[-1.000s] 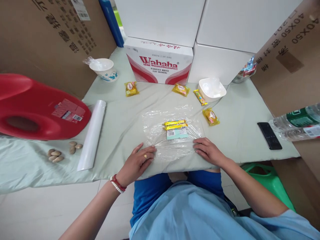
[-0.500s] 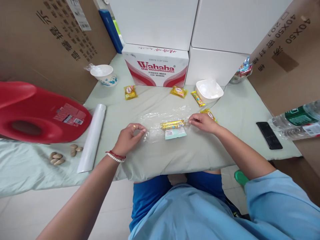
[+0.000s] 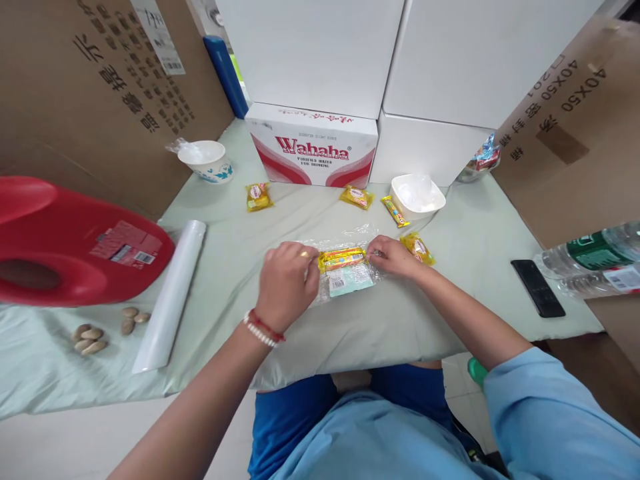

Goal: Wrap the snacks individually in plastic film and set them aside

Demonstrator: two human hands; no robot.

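Observation:
Two yellow-wrapped snack sticks (image 3: 343, 259) lie side by side on a sheet of clear plastic film (image 3: 313, 297), above a pale green packet (image 3: 350, 280). Glare on the packet suggests that film covers part of it. My left hand (image 3: 289, 280) is closed at the left end of the sticks, its fingertips pinching the film there; the exact hold is partly hidden. At the right end, my right hand (image 3: 394, 256) pinches the film with thumb and forefinger. A yellow-wrapped cake (image 3: 417, 248) lies just beyond my right hand.
Along the back stand a paper cup (image 3: 205, 161), a white bowl (image 3: 417, 197) and a Wahaha carton (image 3: 313, 150). A white roll (image 3: 173, 293), brown nuts (image 3: 90, 339) and a red jug (image 3: 75, 247) are at left. At right lie a phone (image 3: 537, 288) and plastic bottles (image 3: 595, 250).
My left hand has moved right, from the film's left side to the left end of the sticks. My right hand has shifted slightly left. The view has tilted a little.

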